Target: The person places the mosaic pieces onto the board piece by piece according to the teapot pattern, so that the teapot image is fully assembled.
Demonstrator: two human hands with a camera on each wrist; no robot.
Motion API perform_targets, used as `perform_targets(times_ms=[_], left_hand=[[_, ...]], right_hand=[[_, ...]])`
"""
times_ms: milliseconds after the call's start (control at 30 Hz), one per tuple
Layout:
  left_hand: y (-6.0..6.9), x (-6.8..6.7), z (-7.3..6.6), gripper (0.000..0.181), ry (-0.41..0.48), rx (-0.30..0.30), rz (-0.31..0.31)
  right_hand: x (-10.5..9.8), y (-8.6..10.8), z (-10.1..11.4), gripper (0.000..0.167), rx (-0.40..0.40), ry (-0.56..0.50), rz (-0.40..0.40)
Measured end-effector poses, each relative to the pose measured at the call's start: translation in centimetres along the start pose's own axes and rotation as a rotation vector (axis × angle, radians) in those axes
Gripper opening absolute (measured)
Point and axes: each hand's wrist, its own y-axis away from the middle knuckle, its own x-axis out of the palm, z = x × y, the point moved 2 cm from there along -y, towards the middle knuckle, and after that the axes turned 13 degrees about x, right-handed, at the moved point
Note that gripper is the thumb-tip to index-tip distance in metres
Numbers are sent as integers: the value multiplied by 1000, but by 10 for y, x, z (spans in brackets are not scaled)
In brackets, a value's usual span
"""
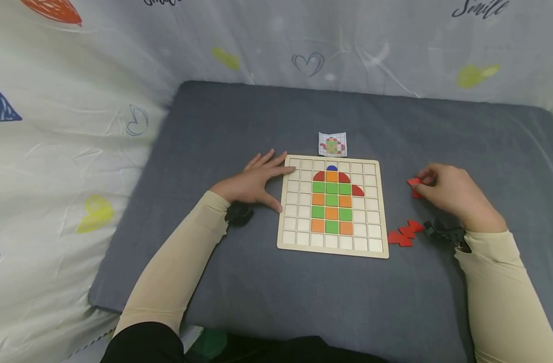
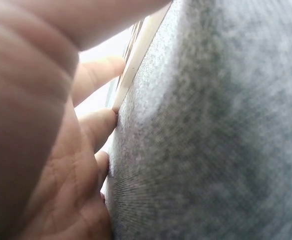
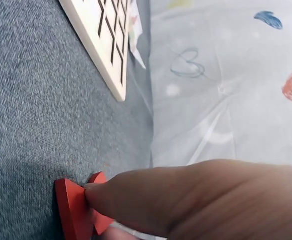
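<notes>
My left hand (image 1: 251, 182) lies spread at the left edge of a wooden grid board (image 1: 295, 242), index finger over its upper corner and thumb at its side. In the left wrist view, fingertips (image 2: 106, 122) touch the board's edge (image 2: 136, 62). Blue, red, orange and green pieces fill the middle squares, with a red quarter-circle (image 1: 357, 190) at their right. Off the board's right side, my right hand (image 1: 455, 194) pinches a red piece (image 3: 73, 205) between thumb and finger. Another red piece (image 3: 101, 222) lies close behind it, partly hidden by the thumb.
Several loose red pieces (image 1: 400, 238) lie by the board's lower right corner. A small printed picture card (image 1: 332, 145) lies against the board's far edge. The grey cloth-covered table (image 1: 258, 282) meets a patterned white curtain (image 1: 267, 45) at the back and left.
</notes>
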Motion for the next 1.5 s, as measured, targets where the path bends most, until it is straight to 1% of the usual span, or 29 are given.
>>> perform_targets(times_ms=[100, 200, 267, 367, 400, 467, 533, 633, 700, 767, 867, 1100, 1200, 1333, 1400, 1500], left_hand=[[0, 0, 0, 113, -2, -3, 3], [0, 0, 1, 114, -2, -2, 6], [0, 0, 2, 114, -4, 0, 8], [1, 0, 2, 114, -7, 5, 10], [1, 0, 2, 114, -6, 6, 10], [0, 0, 3, 114, -3, 7, 9], [0, 0, 3, 114, -1, 7, 8], [0, 0, 2, 113, 0, 8, 6], [0, -1, 2, 113, 2, 7, 6], [0, -1, 2, 113, 4, 5, 6], [0, -1, 2, 113, 4, -1, 5], [0, 0, 2, 114, 1, -8, 6], [0, -1, 3, 114, 1, -5, 6], [0, -1, 3, 114, 13, 1, 3], [0, -1, 3, 113, 18, 3, 3], [0, -1, 3, 113, 20, 3, 4]], right_hand=[[2, 0, 3, 29, 5, -19, -19], [4, 2, 9, 28, -10, -45, -45], [6, 3, 15, 32, -42, -51, -53], [9, 6, 25, 38, -119, -38, -53], [10, 7, 27, 37, -140, -34, -52], [12, 10, 33, 30, -169, -34, -54], [12, 14, 37, 23, -164, -51, -46], [14, 17, 43, 21, -122, -79, -8], [15, 18, 47, 27, -113, -81, 12], [16, 19, 50, 33, -129, -75, 18], [17, 22, 54, 36, -158, -69, 10], [22, 24, 59, 16, -137, -92, 49], [21, 28, 61, 11, -137, -97, 38], [21, 33, 64, 7, -116, -147, 28], [22, 34, 66, 7, -95, -179, 50], [25, 35, 67, 8, -56, -205, 117]])
